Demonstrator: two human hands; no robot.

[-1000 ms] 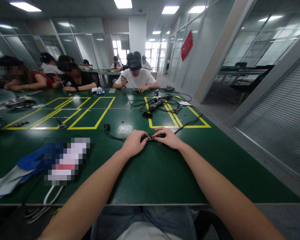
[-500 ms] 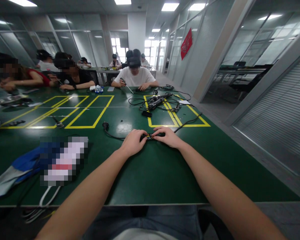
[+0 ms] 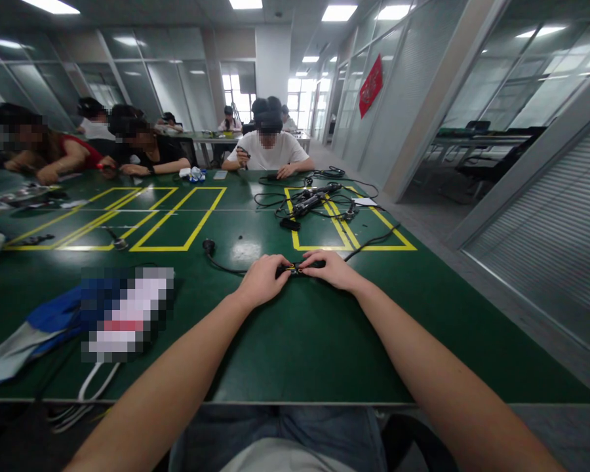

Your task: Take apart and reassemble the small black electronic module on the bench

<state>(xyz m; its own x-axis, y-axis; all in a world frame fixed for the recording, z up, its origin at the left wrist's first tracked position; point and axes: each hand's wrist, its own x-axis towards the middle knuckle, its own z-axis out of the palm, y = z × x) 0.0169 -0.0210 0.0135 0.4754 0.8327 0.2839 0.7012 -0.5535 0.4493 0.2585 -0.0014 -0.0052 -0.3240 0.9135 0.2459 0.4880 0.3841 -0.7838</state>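
Observation:
Both my hands rest on the green table (image 3: 305, 341) and meet over a small black cable connector (image 3: 297, 267) with a spot of orange and yellow at its middle. My left hand (image 3: 261, 278) is curled, its fingers closed on the connector's left end. My right hand (image 3: 333, 269) is curled on the right end. A black cable (image 3: 223, 265) runs left from my left hand to a round plug (image 3: 208, 246). Another black cable (image 3: 373, 240) leads away to the right, past the yellow tape lines.
A tangle of black cables and tools (image 3: 314, 200) lies inside a yellow taped box (image 3: 351, 248) beyond my hands. A blue and white bag (image 3: 44, 328) lies at the left. Several people sit at the far side and at the left, one in a white shirt (image 3: 268, 147).
Neither hand has moved off the connector; only the view has shifted slightly. The person in the white shirt has moved a hand.

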